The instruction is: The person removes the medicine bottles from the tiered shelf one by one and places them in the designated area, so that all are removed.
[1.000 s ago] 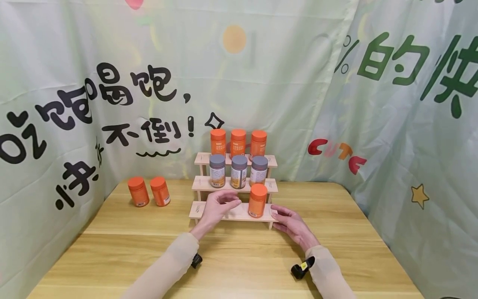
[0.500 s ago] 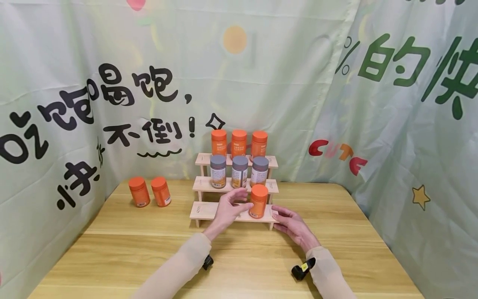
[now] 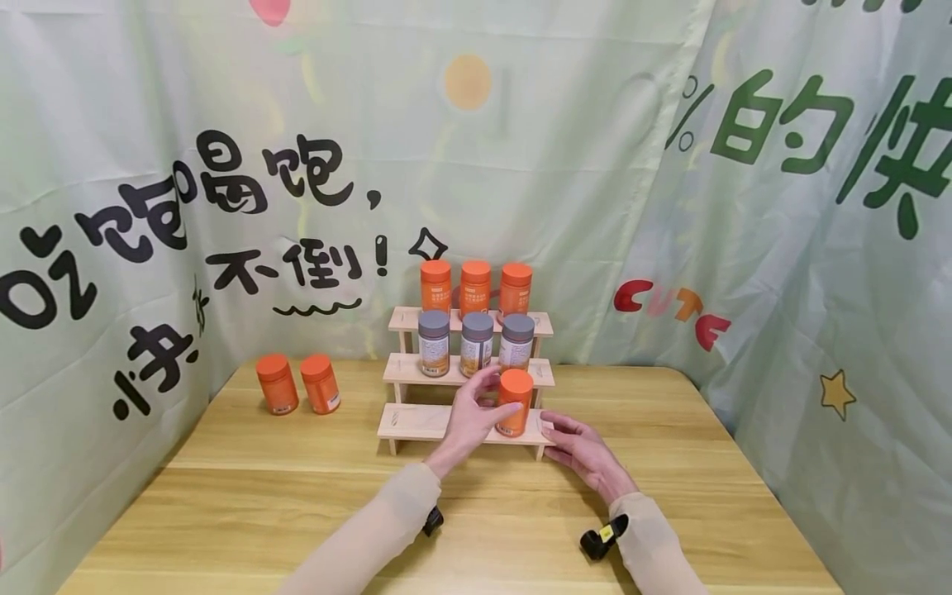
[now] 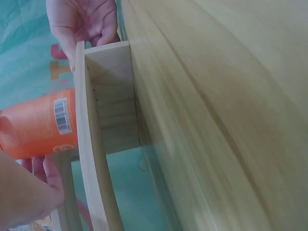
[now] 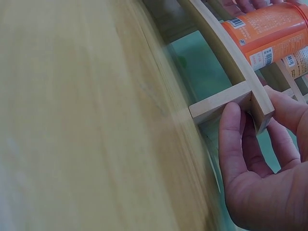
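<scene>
My left hand (image 3: 470, 417) is around an orange jar (image 3: 515, 401) with an orange lid, its thumb across the front and its fingers at the left and behind. The jar stands upright near the right end of the bottom tier of a three-tier wooden display stand (image 3: 416, 423). In the left wrist view, the jar (image 4: 41, 125) shows a barcode label, and the fingers are partly hidden behind it. At the stand's right end, my right hand (image 3: 583, 453) grips the bottom tier. The right wrist view has that hand (image 5: 269, 178) with its thumb on top and fingers beneath the board.
Three grey-lidded jars (image 3: 476, 343) stand on the middle tier. On the top tier are three orange jars (image 3: 476, 289). Two more orange jars (image 3: 277, 386) stand on the wooden table (image 3: 297, 471) at the left. Printed fabric (image 3: 558, 165) hangs behind and beside the table.
My left hand has moved right along the bottom tier from beside the orange jar to around it. My right hand has stayed at the stand's end.
</scene>
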The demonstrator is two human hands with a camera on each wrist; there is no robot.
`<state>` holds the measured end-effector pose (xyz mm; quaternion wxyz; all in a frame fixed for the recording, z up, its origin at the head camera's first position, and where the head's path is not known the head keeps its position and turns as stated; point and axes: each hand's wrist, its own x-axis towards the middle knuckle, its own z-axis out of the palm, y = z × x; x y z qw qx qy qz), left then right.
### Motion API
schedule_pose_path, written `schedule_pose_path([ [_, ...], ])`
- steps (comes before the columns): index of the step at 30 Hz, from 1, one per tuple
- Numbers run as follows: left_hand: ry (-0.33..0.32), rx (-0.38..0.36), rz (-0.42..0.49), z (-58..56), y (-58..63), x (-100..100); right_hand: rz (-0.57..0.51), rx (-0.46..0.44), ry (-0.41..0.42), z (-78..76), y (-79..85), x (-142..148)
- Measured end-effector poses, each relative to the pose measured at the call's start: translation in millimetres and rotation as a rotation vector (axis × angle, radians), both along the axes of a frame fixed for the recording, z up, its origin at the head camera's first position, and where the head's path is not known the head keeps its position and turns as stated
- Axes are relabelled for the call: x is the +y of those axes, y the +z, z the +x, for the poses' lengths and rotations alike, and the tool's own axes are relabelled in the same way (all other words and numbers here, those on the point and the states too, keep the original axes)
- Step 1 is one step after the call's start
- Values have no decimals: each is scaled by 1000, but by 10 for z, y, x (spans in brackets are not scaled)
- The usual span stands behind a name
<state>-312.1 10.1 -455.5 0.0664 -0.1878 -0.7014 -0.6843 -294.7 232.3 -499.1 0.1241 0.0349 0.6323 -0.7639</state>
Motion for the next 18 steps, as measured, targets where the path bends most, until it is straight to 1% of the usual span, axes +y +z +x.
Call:
schedule_pose_path([
  [4, 21, 21, -29, -5, 18, 53, 7, 5, 1, -5, 20, -5],
  [8, 34, 12, -67, -7, 18, 75, 17, 0, -6, -8, 24, -9],
  [11, 37, 1, -78, -9, 15, 82, 27, -5, -10, -8, 13, -9],
  [14, 40, 8, -83, -4, 15, 79, 24, -6, -17, -5, -1, -8],
  [18, 39, 13, -72, 15, 0, 30, 7, -1, -2, 4, -12, -1],
])
